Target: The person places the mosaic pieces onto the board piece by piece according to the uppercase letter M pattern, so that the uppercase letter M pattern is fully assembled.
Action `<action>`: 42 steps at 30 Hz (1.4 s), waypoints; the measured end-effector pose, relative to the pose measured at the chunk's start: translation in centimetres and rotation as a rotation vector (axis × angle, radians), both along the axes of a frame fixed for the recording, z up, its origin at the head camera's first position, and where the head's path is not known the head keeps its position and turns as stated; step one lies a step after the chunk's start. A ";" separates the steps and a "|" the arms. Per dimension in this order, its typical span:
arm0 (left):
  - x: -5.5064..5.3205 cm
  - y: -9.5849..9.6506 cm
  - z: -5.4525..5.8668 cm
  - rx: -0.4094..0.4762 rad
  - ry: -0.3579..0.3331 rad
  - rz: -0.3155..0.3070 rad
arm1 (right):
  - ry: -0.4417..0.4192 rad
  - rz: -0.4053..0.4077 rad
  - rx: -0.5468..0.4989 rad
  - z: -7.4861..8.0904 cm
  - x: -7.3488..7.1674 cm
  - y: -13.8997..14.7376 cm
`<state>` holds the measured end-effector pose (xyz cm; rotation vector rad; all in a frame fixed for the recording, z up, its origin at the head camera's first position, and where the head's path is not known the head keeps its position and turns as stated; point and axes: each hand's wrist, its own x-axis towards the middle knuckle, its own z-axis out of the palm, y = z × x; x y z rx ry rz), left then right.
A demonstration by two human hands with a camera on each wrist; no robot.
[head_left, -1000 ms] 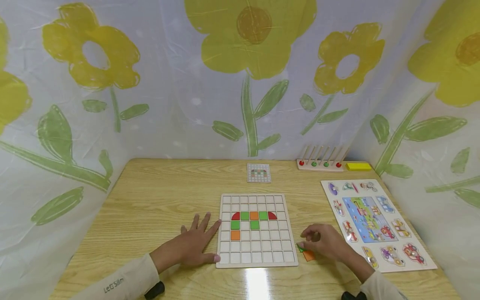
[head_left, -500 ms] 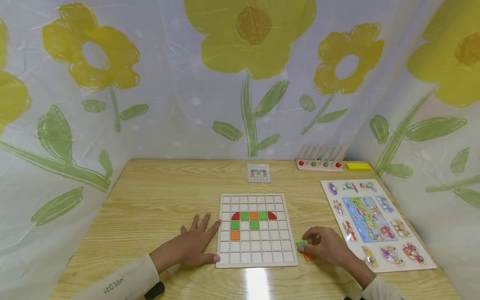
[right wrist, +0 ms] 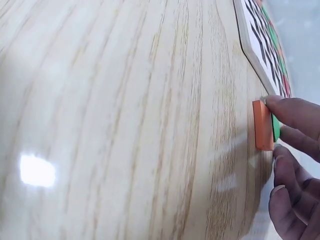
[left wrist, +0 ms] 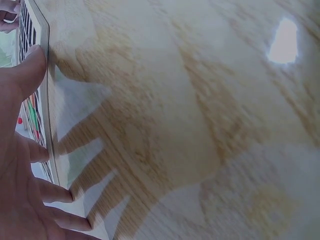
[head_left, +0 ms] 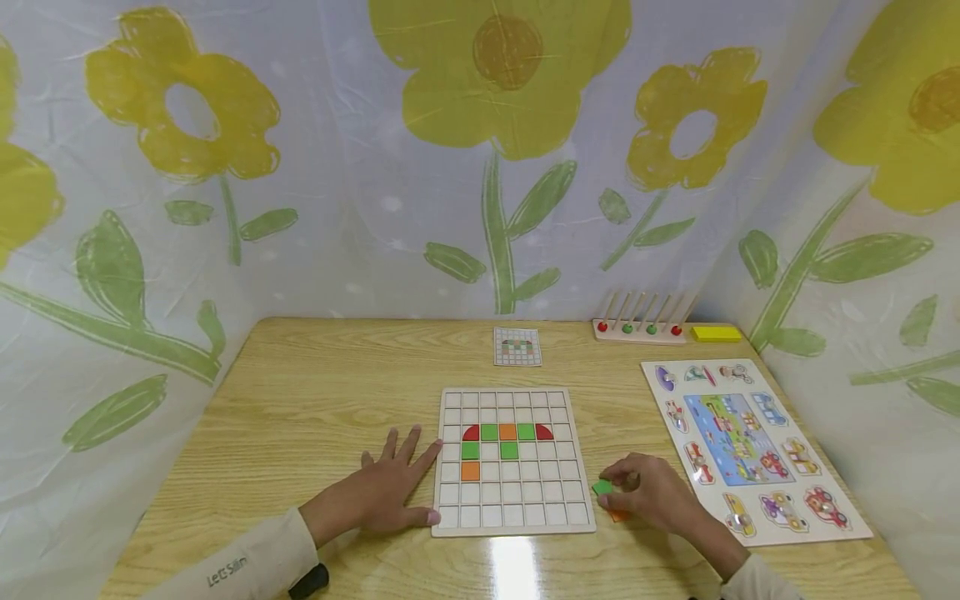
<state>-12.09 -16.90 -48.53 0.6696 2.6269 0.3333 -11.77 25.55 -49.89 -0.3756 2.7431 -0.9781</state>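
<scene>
My left hand (head_left: 390, 490) lies spread on the table, its thumb and index finger at the left edge of the square wooden grid board (head_left: 555, 517). Red, green and orange tiles sit in the board's upper and left cells. Right of the board, my right hand (head_left: 648, 492) pinches a green square tile (head_left: 602, 487) between thumb and fingers. An orange tile (head_left: 618, 516) lies just below it, partly hidden by the thumb. In the right wrist view the orange tile (right wrist: 263, 125) stands in front of the green one (right wrist: 275, 128), of which only a strip shows.
A small pattern card (head_left: 517, 347) lies behind the board. At the back right are a peg stand (head_left: 640, 331) with red and green beads and a yellow block (head_left: 716, 334). A picture puzzle board (head_left: 817, 525) lies beyond my right hand.
My right hand's fingers have shifted slightly, and the green tile has come more into view, turned and sliding over the orange one. My left hand has stayed where it was.
</scene>
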 end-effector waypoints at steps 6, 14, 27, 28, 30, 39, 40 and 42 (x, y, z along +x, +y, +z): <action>0.1 0.0 0.1 0.014 -0.001 0.006 | 0.000 0.007 0.001 0.1 -0.2 0.0; 0.2 0.1 0.2 0.014 -0.010 0.012 | 0.011 0.032 -0.004 -0.1 -0.4 0.1; 0.0 0.2 0.0 -0.003 -0.020 0.016 | -0.014 0.112 -0.133 0.0 -1.0 -0.1; -0.1 0.2 -0.1 -0.005 -0.020 0.017 | -0.011 0.124 -0.144 0.0 -1.0 -0.1; -0.1 0.2 0.0 -0.004 -0.020 0.017 | -0.011 0.144 -0.157 0.1 -1.1 -0.1; 0.0 0.2 0.1 0.006 -0.021 0.018 | 0.030 0.157 -0.145 0.5 -2.1 -0.3; 0.0 0.2 0.1 0.006 -0.021 0.019 | 0.033 0.158 -0.142 0.5 -2.3 -0.3; 0.0 0.2 0.1 0.004 -0.024 0.022 | 0.034 0.164 -0.140 0.6 -2.6 -0.4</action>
